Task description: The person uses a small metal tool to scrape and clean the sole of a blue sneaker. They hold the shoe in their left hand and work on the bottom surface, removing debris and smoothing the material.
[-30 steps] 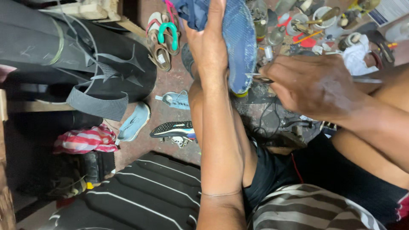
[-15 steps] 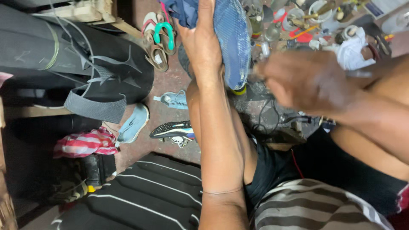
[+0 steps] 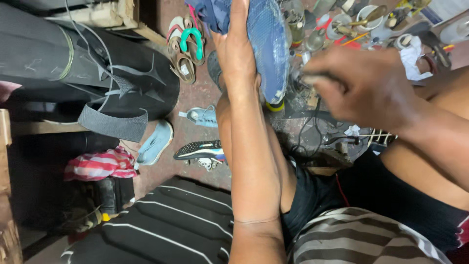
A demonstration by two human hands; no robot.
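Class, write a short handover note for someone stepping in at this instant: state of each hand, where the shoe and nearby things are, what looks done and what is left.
Left hand: gripping the blue shoe, sole side facing the camera, held up over the knee.
Right hand: blurred, closed around a thin tool whose tip is near the shoe's edge; the tool's kind cannot be told.
Nearby: sandals, a light blue shoe and a black sneaker on the floor; cluttered tins and tools beyond the shoe.
Done: cannot tell from this view.
Left: work along the shoe's edge appears unfinished.
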